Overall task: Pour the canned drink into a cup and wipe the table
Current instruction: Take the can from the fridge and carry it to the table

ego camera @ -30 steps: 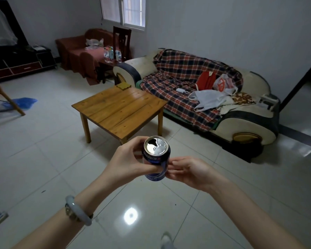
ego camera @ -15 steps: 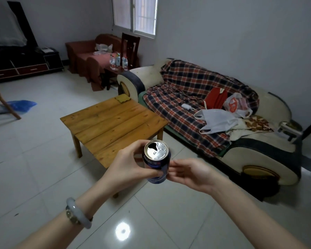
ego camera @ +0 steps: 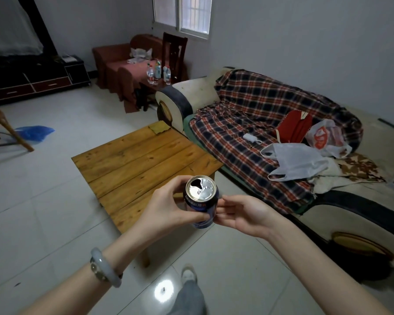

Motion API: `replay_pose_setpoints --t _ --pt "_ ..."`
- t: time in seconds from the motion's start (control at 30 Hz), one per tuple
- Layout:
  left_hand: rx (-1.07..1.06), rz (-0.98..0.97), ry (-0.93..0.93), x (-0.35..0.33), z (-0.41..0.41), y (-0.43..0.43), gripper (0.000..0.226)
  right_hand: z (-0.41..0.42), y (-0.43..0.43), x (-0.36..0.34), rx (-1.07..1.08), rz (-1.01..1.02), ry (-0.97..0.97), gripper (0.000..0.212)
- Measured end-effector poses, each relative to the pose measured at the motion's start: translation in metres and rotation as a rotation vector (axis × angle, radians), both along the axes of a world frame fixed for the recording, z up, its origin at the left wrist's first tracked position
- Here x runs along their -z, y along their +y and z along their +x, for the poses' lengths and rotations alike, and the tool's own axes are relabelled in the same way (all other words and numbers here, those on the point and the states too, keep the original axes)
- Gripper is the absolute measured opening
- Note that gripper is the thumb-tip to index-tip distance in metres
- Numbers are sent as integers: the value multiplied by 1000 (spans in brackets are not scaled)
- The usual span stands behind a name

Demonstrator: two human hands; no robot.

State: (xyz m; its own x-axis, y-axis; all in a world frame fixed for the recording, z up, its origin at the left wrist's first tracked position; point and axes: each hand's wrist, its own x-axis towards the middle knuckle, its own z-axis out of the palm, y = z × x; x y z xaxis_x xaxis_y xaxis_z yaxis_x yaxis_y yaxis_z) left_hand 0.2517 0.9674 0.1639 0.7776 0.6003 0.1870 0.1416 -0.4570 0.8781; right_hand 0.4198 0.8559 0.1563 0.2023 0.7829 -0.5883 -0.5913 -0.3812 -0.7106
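Blue can [ego camera: 201, 204], top opened, centre frame: left hand [ego camera: 168, 209] wrapped around it; right hand [ego camera: 243, 214] half open, fingertips touching its side. Wooden table [ego camera: 141, 160] behind.

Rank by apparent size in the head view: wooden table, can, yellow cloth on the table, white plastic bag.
1. wooden table
2. white plastic bag
3. can and yellow cloth: look alike; the can is much nearer, so unsure.
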Motion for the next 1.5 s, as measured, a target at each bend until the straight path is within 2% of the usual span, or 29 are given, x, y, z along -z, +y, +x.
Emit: replay_pose_setpoints --t 0.1,0.23,0.37,0.5,0.77,1.2,1.33,1.5 --pt "-21 -15 7 7 27 38 67 31 41 6 -25 -5 -19 50" --pt "-61 4 4 11 66 95 68 74 105 6 -65 -28 -33 32" --pt "-128 6 15 12 99 153 71 112 177 7 -100 -36 -40 33" --pt "-199 7 35 12 120 206 70 140 245 13 -165 -44 -45 20" --pt "-373 -83 93 31 141 291 69 169 360 42 -327 -90 -46 21" --pt "-697 -213 140 107 193 427 70 214 558 124 -556 -172 -31 19" --pt "-791 -249 141 144 209 459 70 221 603 164 -629 -202 -63 31" --pt "-863 -294 215 208 221 488 75 224 637 225 -620 -281 -28 41"
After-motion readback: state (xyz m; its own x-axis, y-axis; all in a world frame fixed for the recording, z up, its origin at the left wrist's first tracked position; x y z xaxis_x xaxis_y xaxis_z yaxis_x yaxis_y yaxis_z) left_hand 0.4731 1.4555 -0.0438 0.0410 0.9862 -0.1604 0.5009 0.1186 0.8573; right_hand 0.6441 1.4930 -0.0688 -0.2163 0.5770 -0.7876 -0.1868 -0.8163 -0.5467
